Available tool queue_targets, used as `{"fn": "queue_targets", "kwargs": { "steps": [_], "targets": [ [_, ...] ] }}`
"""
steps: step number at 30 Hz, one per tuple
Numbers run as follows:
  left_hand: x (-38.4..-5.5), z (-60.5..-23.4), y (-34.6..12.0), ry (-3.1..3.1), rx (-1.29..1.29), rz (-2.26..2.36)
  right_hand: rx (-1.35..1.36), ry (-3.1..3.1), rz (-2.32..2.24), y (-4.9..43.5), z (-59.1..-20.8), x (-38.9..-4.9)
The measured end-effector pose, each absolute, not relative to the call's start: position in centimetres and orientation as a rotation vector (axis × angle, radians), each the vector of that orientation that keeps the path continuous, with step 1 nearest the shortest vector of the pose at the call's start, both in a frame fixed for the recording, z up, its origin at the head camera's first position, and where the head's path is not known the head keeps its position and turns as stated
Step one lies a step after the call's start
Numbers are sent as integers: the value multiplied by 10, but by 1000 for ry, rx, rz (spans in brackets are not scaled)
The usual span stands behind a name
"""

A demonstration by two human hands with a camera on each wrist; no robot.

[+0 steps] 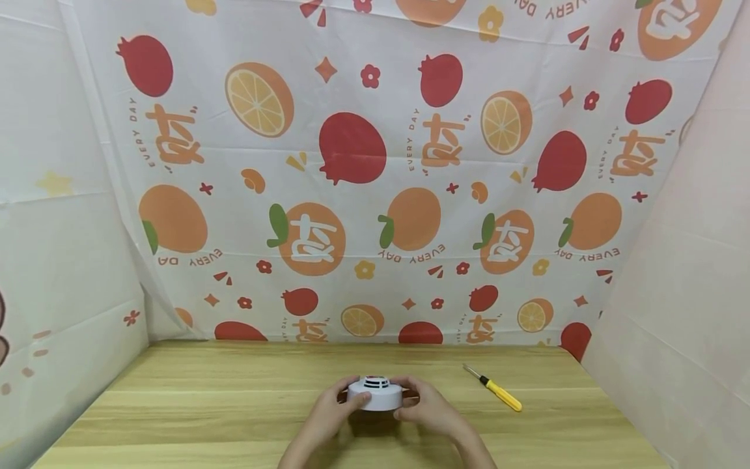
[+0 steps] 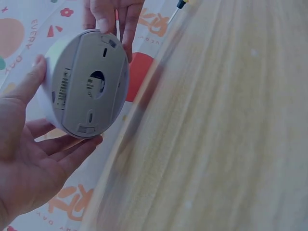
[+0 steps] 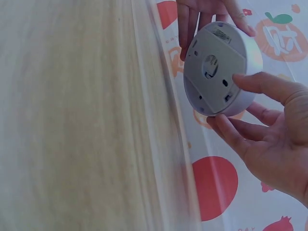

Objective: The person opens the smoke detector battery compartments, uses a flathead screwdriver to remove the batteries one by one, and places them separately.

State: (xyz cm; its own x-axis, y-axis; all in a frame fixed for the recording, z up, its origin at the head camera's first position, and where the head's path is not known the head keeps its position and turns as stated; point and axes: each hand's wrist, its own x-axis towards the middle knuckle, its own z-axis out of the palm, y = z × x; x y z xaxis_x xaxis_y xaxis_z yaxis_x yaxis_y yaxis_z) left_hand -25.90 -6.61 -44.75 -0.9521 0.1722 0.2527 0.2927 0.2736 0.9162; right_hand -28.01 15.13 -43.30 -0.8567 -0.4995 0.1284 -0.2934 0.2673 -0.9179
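Note:
A round white smoke detector (image 1: 382,397) is held up over the table between both hands, its slotted dome on top. On its left side my left hand (image 1: 333,412) grips it, the thumb against the outer wall and the fingers behind. My right hand (image 1: 430,407) holds the opposite side; in the right wrist view its thumb (image 3: 255,83) presses near the edge of the underside. That underside shows in the left wrist view as a flat mounting plate (image 2: 107,65) with a round centre hole, slots and a barcode label (image 2: 63,89) beside it.
A screwdriver (image 1: 500,393) with a yellow handle lies on the wooden table (image 1: 222,397), right of the hands. Behind the table hangs a fruit-printed cloth (image 1: 375,286), and pale cloths (image 1: 674,312) stand along both sides.

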Motion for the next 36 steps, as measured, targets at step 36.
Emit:
{"fn": "queue_targets", "kwargs": {
  "steps": [36],
  "targets": [
    [-259, -443, -72, -2404, -481, -1766, -645, 2293, -1813, 152, -426, -284]
  ]
}}
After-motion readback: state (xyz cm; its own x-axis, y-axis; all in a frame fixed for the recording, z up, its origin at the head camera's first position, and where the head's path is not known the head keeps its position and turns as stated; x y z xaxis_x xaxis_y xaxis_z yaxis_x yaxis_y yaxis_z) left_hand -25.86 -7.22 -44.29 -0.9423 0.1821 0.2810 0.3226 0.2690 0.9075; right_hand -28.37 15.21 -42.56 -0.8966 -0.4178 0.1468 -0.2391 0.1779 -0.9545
